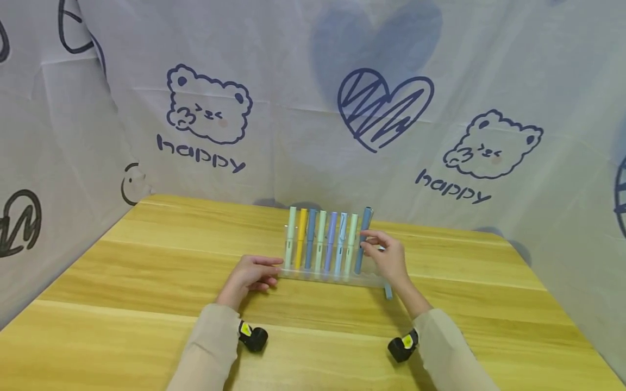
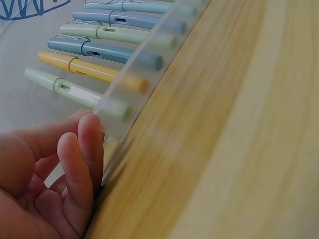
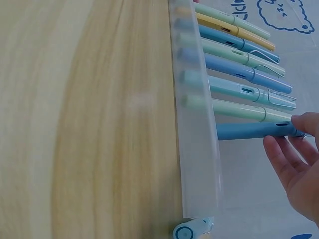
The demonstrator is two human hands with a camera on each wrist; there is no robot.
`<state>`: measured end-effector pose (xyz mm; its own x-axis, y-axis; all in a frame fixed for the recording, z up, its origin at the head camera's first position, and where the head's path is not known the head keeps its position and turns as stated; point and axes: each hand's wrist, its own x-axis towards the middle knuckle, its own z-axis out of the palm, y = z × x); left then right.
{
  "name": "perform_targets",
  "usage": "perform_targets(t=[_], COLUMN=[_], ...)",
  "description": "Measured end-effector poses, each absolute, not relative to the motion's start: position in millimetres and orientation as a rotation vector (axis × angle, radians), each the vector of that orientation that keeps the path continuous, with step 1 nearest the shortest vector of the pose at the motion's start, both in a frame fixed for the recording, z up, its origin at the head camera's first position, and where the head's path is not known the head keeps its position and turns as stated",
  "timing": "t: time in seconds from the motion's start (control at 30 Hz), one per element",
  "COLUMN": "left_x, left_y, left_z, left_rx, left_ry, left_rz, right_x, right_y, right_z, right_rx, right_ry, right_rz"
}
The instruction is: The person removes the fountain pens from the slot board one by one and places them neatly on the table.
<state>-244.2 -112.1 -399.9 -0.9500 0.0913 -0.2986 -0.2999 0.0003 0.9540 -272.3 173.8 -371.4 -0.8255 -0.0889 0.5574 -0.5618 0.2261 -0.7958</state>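
A clear plastic pen stand (image 1: 364, 279) holds a row of capped pens in pale green, yellow, blue and violet. At the right of the row, my right hand (image 1: 388, 258) pinches a dark blue pen (image 3: 244, 131) between thumb and fingers near its middle. That pen stands in the stand, leaning slightly right, its lower end behind the front strip. My left hand (image 1: 251, 274) rests its fingers against the stand's left end, close to the outermost pale green pen (image 2: 79, 94). A yellow pen (image 2: 94, 71) comes after it in the row.
Another light blue pen (image 1: 388, 291) lies at the stand's right end, partly hidden in the head view. The wooden table (image 1: 313, 331) extends to a printed cloth backdrop (image 1: 293, 108). Each wrist wears a black camera (image 1: 255, 339).
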Motion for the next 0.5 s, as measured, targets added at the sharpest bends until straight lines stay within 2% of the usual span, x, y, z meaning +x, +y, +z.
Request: perform_targets(t=[0.5], left_x=[-244], left_y=[-112], left_z=[-397], left_rx=[-0.208], left_ry=[2.0], left_rz=[2.033], right_x=[-246], right_y=[163], right_z=[-337], right_rx=[0.45], right_ry=[-2.163], right_rz=[1.609])
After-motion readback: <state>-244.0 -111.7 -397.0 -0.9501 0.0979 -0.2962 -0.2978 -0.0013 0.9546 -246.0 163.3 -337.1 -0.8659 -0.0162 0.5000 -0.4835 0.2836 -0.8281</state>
